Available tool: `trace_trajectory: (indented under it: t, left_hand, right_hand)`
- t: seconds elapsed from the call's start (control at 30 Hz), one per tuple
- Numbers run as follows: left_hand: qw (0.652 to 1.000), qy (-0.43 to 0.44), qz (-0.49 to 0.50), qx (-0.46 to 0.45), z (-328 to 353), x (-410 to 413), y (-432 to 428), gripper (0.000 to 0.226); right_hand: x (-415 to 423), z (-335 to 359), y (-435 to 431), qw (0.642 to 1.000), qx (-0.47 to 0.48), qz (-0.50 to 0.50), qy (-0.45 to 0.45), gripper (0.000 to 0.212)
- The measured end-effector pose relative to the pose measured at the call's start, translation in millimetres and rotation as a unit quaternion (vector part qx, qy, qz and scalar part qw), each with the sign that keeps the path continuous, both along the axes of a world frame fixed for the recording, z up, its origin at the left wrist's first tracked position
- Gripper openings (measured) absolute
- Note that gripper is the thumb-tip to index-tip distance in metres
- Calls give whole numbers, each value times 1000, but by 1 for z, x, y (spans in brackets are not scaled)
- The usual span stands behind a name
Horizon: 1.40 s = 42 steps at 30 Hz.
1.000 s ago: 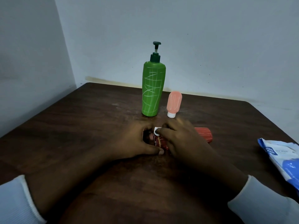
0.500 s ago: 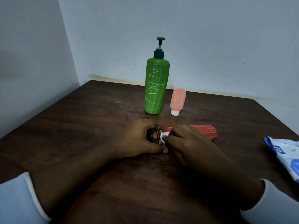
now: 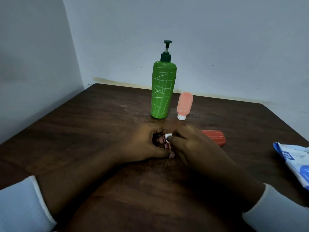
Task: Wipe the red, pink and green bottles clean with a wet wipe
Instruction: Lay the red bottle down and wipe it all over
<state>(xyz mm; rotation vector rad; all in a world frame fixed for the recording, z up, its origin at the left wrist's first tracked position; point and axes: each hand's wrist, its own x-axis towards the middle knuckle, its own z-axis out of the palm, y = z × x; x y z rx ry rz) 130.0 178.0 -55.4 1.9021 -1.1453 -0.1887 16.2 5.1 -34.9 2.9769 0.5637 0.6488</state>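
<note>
red bottle point(image 3: 214, 137) lies flat on table point(image 3: 100, 131), centre frame. left hand point(image 3: 147, 144) curls round its left end; right hand point(image 3: 192, 144) pinches white wipe point(image 3: 168, 136) against it. looks light, rigid, slick plastic, likely to roll: pin one end, rub mid-body. green bottle point(image 3: 162, 91), pink bottle point(image 3: 184, 104) upright behind, untouched.

Dark brown wood-grain surface point(image 3: 93, 131), set in a corner of two pale blue-grey walls point(image 3: 217, 39). Yellowish stained strip point(image 3: 117, 81) along back wall's base.
</note>
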Motion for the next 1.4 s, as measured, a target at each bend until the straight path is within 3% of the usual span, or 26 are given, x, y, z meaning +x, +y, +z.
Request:
trace_trajectory:
  t: [0.1,0.4,0.5,0.63,0.73,0.87,0.97,1.13,1.4]
  left_hand:
    - [1000,-15,14,9,-2,3,0,44]
    - [996,-70,28,45,8,-2,2,35]
    - [997,-72,22,35,6,-2,2,33]
    - [997,-75,18,25,3,0,2,49]
    - [995,-89,25,35,4,-2,4,48]
    - [991,-126,31,38,5,-2,2,54]
    - [988,-146,32,29,5,-1,2,55]
    - [989,-150,11,8,5,-3,4,63]
    - [986,-167,19,17,3,0,5,70]
  right_hand:
    - [11,2,1,1000,11,-23,5,31]
    - [1,14,-33,985,21,-172,23,31]
    - [2,8,-13,992,21,-120,26,36]
    - [7,7,-5,997,25,-64,35,38]
    - [0,21,-31,985,55,-153,58,40]
    - [-17,40,-58,953,27,-278,113,37]
    - [-16,30,-52,963,43,-250,85,42]
    - [-2,12,-11,993,77,-72,54,47]
    - [-14,29,-56,970,84,-217,75,43]
